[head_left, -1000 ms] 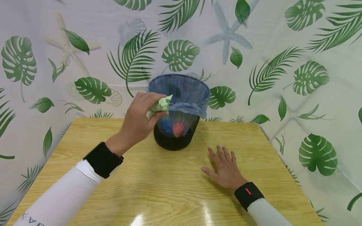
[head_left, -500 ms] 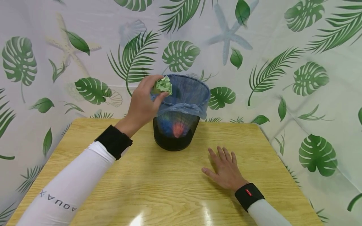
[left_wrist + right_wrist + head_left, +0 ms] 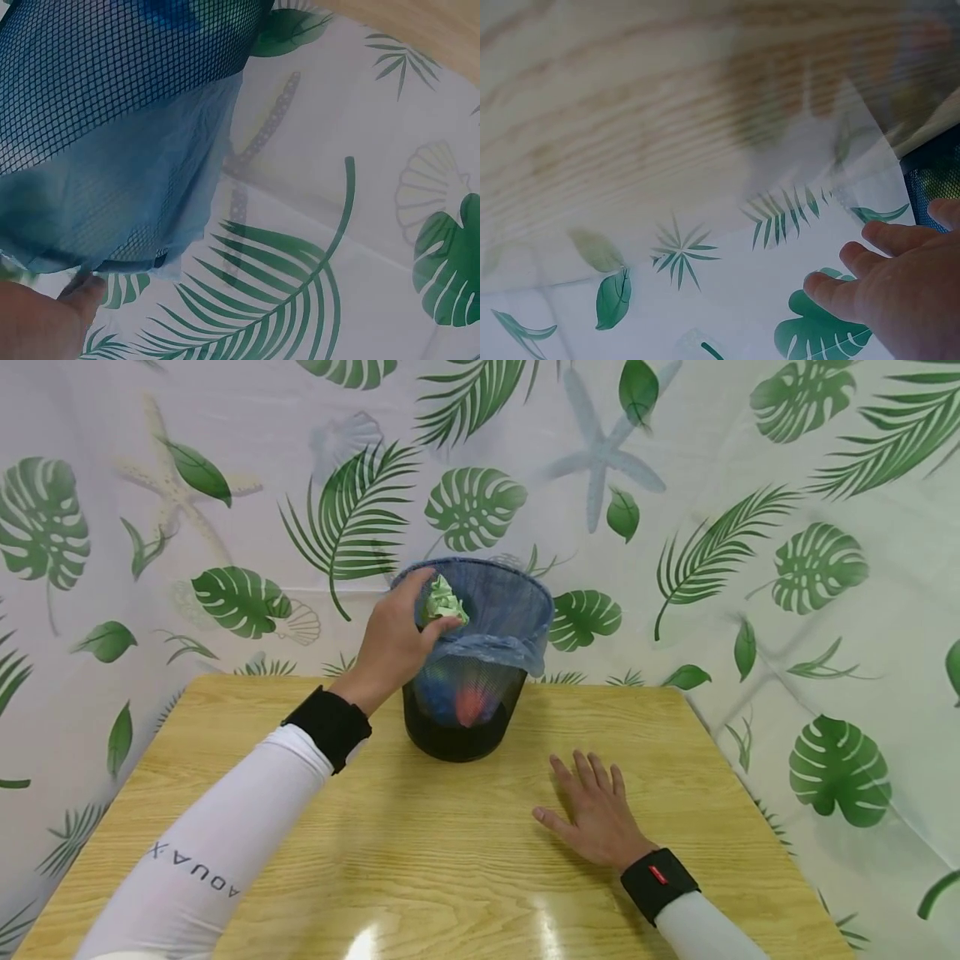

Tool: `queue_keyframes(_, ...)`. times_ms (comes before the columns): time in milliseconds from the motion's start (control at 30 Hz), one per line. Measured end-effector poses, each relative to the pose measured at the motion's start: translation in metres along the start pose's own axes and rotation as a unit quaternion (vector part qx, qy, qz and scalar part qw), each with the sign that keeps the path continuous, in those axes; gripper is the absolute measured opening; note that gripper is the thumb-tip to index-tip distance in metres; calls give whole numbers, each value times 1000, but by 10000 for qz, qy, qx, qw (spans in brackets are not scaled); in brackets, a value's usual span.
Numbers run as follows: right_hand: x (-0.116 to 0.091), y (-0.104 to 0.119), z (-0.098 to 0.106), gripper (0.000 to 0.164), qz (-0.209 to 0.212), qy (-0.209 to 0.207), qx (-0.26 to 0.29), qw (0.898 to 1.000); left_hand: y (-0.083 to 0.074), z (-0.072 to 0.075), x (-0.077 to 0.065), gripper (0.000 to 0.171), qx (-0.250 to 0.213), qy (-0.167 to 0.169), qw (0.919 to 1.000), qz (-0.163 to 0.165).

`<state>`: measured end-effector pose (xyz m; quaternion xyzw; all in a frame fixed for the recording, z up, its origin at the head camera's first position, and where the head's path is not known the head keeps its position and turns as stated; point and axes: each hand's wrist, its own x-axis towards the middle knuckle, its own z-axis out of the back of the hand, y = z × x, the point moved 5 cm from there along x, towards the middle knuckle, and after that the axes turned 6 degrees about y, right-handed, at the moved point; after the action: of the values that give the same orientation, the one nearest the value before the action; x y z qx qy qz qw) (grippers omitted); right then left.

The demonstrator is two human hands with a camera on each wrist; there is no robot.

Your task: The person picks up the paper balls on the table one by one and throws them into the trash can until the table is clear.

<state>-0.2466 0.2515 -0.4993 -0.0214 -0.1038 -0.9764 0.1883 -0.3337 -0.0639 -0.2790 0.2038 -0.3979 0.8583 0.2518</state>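
Note:
A crumpled ball of light green paper (image 3: 446,600) sits between the thumb and fingers of my left hand (image 3: 393,631), which pinches it over the mouth of a black mesh wastebasket (image 3: 459,739). The thumb is at its lower edge, the fingertips at its upper left. A blue plastic bag (image 3: 517,647) lines the basket and folds over the rim. In the left wrist view, a fingertip (image 3: 86,291) appears beside the lined rim; the paper is out of sight there. My right hand (image 3: 600,822) rests on the table with fingers spread, holding nothing.
Through the mesh show a red item (image 3: 471,703) and blue ones inside the basket. It stands at the back of the wooden table (image 3: 450,843), close to a leaf-patterned cloth backdrop (image 3: 720,460). Dark bands wrap both wrists.
My left hand has risen and moved right with the green paper, from the basket's left front to over its opening, the fingers now slightly wider apart. The right hand has stayed in place.

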Motion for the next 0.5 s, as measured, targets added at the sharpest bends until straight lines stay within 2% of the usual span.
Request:
queue_keyframes(133,1,1,-1,86,26,10,1,10000,6,0,-6,83,108,151,9997,185)
queue_keyframes(300,1,1,-1,86,33,-11,-27,10000,12,5,-17,90,324,107,9993,157)
queue_keyframes(500,1,1,-1,86,27,-15,-45,10000,28,6,-37,102,686,350,9966,283)
